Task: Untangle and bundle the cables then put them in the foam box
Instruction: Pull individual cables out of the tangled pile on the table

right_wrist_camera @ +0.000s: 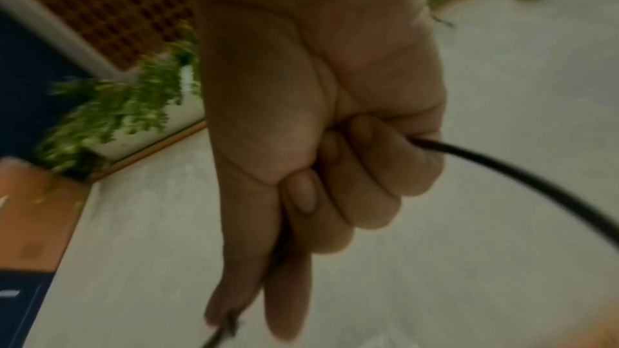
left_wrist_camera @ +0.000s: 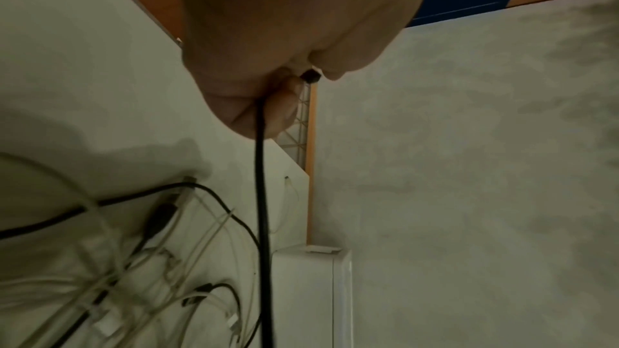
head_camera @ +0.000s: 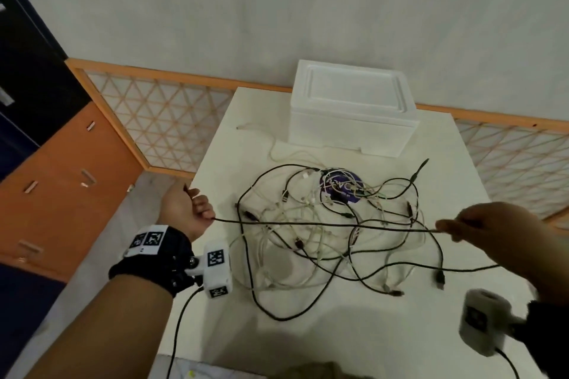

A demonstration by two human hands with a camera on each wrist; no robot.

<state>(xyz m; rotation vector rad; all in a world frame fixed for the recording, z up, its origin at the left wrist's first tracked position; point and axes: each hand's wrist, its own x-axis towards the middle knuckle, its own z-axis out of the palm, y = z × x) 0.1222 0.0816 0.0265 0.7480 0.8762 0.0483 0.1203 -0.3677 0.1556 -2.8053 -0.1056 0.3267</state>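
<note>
A tangle of black and white cables (head_camera: 326, 224) lies on the white table (head_camera: 308, 335). One black cable (head_camera: 323, 224) is stretched taut above the heap between my two hands. My left hand (head_camera: 197, 209) is a fist gripping one end at the table's left edge; the plug pokes out of the fist (left_wrist_camera: 309, 77) and the black cable (left_wrist_camera: 263, 208) runs down from it. My right hand (head_camera: 462, 226) grips the cable at the right, curled fingers (right_wrist_camera: 361, 181) wrapped round the black cable (right_wrist_camera: 502, 168). The white foam box (head_camera: 354, 114) stands closed at the table's far side.
A purple round disc (head_camera: 341, 186) lies under the tangle near the box. A single pale cable (head_camera: 268, 138) trails left of the box. An orange-framed lattice panel (head_camera: 160, 120) and a wall stand behind the table; orange and blue cabinets (head_camera: 61, 181) are on the left.
</note>
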